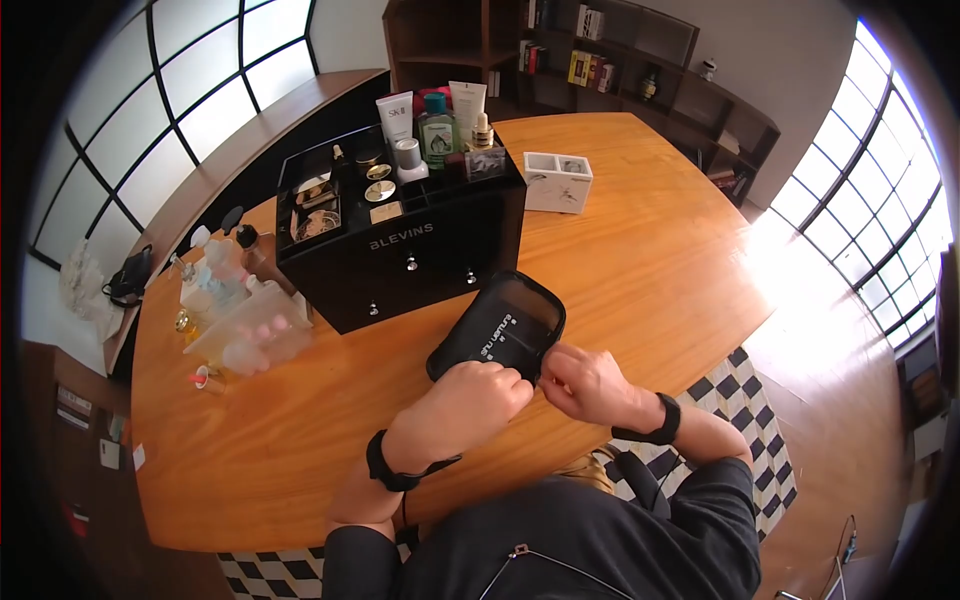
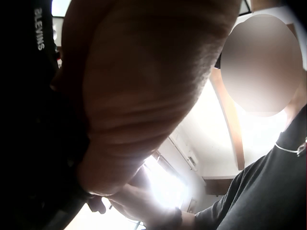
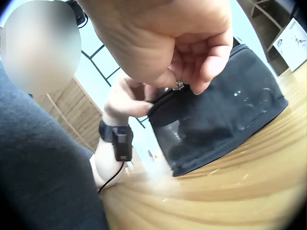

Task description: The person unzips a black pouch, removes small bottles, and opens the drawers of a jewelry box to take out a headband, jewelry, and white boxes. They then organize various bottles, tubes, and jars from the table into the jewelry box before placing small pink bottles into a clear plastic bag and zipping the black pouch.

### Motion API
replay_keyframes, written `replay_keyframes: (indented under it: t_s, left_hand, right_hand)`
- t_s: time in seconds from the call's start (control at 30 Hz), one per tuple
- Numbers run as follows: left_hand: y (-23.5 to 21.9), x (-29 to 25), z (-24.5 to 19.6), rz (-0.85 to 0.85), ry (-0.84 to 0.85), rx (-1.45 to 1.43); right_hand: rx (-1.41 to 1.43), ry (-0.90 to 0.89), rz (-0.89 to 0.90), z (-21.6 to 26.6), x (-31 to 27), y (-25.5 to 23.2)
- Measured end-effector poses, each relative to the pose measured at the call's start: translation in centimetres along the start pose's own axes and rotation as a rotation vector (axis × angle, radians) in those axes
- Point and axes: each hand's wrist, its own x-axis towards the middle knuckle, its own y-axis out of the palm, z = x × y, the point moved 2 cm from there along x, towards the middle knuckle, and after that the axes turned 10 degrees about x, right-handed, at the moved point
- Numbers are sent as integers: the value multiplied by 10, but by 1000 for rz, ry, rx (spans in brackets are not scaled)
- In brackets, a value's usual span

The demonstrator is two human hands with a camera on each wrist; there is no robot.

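Note:
A black pouch (image 1: pixel 508 318) with white lettering and a mesh top lies on the wooden table near its front edge. My left hand (image 1: pixel 462 405) grips the pouch's near corner; in the right wrist view its thumb and fingers pinch the top edge by the zipper. My right hand (image 1: pixel 590 385) pinches the metal zipper pull (image 3: pixel 178 86) between thumb and curled fingers, just beside the left hand. The pouch (image 3: pixel 216 112) stands on its base there. In the left wrist view the left palm (image 2: pixel 139 86) fills much of the picture, and its fingertips are hidden.
Behind the pouch stands a black cosmetics case (image 1: pixel 400 255) topped with bottles and tubes. To its right is a white divided box (image 1: pixel 557 186). At the left are a translucent container (image 1: pixel 255 325) and several bottles. Shelves (image 1: pixel 620 60) stand at the back.

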Motion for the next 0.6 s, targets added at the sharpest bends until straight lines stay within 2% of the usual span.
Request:
replay_keyframes:
  t_s: [0.07, 0.13, 0.17, 0.3, 0.47, 0.53, 0.57, 0.6]
  left_hand:
    - [-11, -5, 6, 30, 3, -74]
    - [-21, -10, 14, 25, -25, -130]
    - [-33, -12, 17, 32, -36, -142]
    - [-51, -30, 37, 85, -157, -168]
    - [-68, -44, 41, 54, -337, -280]
    - [-62, -35, 33, -4, -282, -149]
    - [-58, -28, 26, -35, -257, -87]
    - [-54, -21, 19, 21, -160, -61]
  right_hand:
    - [6, 105, -73, -18, 6, -8]
    - [-7, 128, -191, -49, 11, -18]
    - [14, 189, -186, -58, 16, -26]
    - [222, 121, -84, -60, 27, -23]
    - [470, 328, -9, -44, 23, -11]
    - [591, 379, 13, -31, 17, -5]
    - [617, 309, -2, -25, 14, 2]
    - [611, 335, 46, -16, 12, 5]
